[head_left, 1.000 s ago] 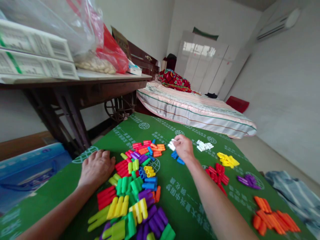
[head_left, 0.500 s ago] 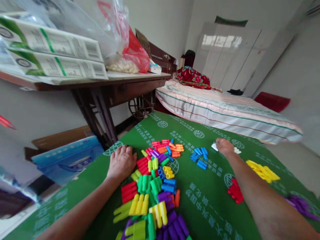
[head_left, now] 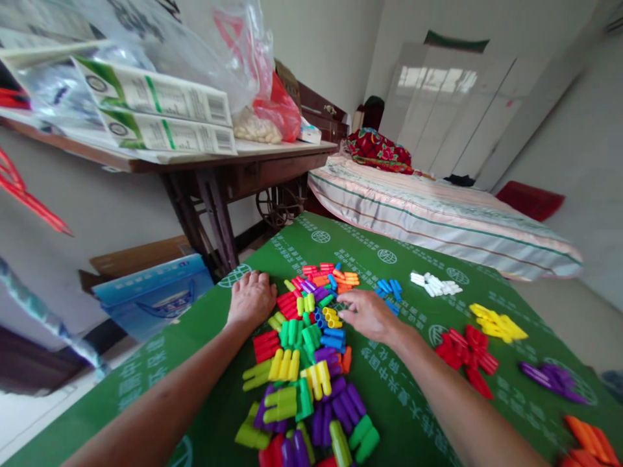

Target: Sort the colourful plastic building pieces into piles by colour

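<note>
On the green table, my left hand (head_left: 252,297) lies flat at the left edge of a long mixed pile of plastic pieces, its fingers spread a little. My right hand (head_left: 366,314) hovers at the right side of that pile, thumb and fingers apart, nearest the yellow tube piece (head_left: 331,318) and the blue tube piece (head_left: 320,317). Nothing shows in it. Green pieces (head_left: 293,333), red pieces (head_left: 265,346) and purple pieces (head_left: 348,405) lie in the pile. Beyond my right hand sits a group of blue pieces (head_left: 389,289), partly hidden by the hand.
Separate groups on the green table (head_left: 389,383) are white (head_left: 435,284), yellow (head_left: 499,323), red (head_left: 468,353), purple (head_left: 553,381) and orange (head_left: 591,441). A brown desk (head_left: 263,159) with boxes and bags stands at the left; a bed (head_left: 438,214) is behind.
My right hand has moved left from the white pieces to the mixed pile, and its closed fingers have opened. The view has shifted, showing more pieces. My left hand still rests on the table.
</note>
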The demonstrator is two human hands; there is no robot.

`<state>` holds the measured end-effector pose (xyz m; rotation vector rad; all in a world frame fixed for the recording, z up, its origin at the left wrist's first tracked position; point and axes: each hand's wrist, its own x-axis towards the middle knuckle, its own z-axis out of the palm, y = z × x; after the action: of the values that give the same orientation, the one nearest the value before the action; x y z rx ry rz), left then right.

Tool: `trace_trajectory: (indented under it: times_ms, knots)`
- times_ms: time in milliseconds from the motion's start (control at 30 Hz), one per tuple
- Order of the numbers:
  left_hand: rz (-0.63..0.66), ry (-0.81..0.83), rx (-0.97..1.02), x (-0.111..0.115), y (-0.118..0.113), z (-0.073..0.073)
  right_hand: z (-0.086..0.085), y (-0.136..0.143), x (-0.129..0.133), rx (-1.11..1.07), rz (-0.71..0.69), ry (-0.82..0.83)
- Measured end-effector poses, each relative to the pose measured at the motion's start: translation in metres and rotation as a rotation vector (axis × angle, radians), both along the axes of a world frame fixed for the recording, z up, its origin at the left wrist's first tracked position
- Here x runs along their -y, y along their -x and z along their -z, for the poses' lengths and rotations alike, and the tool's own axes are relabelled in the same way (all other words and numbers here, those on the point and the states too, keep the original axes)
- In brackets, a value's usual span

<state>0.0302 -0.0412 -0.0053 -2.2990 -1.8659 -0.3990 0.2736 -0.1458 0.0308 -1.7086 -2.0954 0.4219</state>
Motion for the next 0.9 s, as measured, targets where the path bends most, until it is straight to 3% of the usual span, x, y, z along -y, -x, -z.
trace_trajectory:
  times_ms: [200,567,700,900]
  knots:
    - [0.026,0.010,0.002,0.001,0.001,-0.004,-0.010,0.041,0.009,0.180,0.110,0.109]
    - [0.079,0.044,-0.030,-0.002,0.002,-0.014,0.005,0.048,0.003,0.041,0.390,0.119]
    - [0.074,0.049,-0.041,-0.005,0.003,-0.013,-0.002,0.013,0.010,0.024,0.491,0.084]
    - [0.063,0.045,-0.061,-0.010,0.004,-0.010,-0.014,-0.109,0.035,0.227,0.788,0.119]
